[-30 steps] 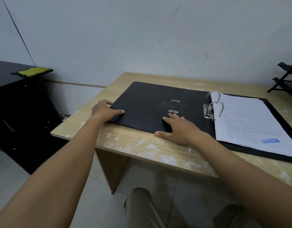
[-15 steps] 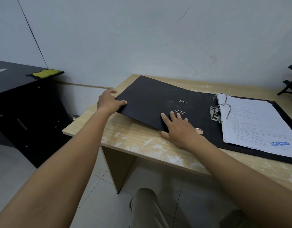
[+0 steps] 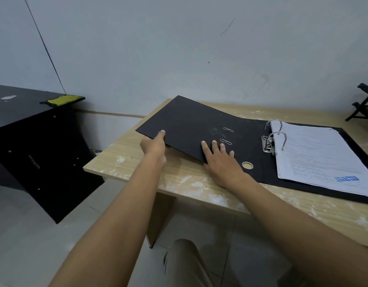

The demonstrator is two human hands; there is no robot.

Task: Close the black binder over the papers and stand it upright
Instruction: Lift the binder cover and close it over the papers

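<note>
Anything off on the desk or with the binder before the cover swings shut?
Nothing that blocks the close. The papers sit squarely on the rings. The wooden desk is blotched with pale smears, and the binder cover has a faint dusty scuff near its slots. The left hand has the cover's corner lifted.

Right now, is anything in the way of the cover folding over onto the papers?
Nothing visible lies on the papers. The metal rings stand between them and the cover, which the left hand has raised.
</note>
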